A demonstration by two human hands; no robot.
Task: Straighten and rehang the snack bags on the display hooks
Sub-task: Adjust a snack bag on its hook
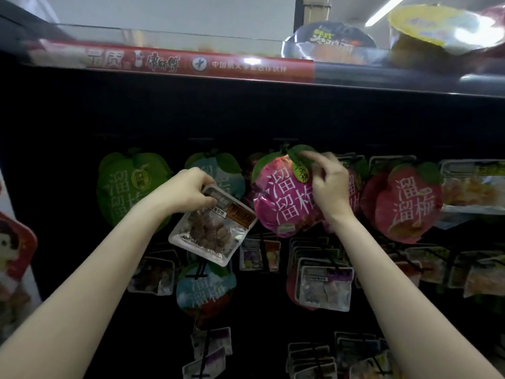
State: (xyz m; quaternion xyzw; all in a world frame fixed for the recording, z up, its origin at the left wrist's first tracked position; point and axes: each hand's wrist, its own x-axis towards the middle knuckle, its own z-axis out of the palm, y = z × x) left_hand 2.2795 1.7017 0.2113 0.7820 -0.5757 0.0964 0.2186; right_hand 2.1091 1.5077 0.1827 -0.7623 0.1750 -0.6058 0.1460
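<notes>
My left hand (191,191) grips the top edge of a clear rectangular snack pouch (211,231) with brown pieces inside; the pouch hangs tilted in front of the rack. My right hand (328,184) pinches the top of a pink plum-shaped bag (281,203) near its green leaf, up at the hook. A green plum-shaped bag (128,187) hangs at the left, a blue one (229,176) sits behind my left hand, and a red one (407,203) hangs at the right.
A dark shelf with a red label strip (202,62) runs overhead, carrying noodle bowls (330,39). Below hang rows of small clear packs (323,288) and another blue plum bag (205,291) on black hooks. A red printed panel (16,242) stands at the far left.
</notes>
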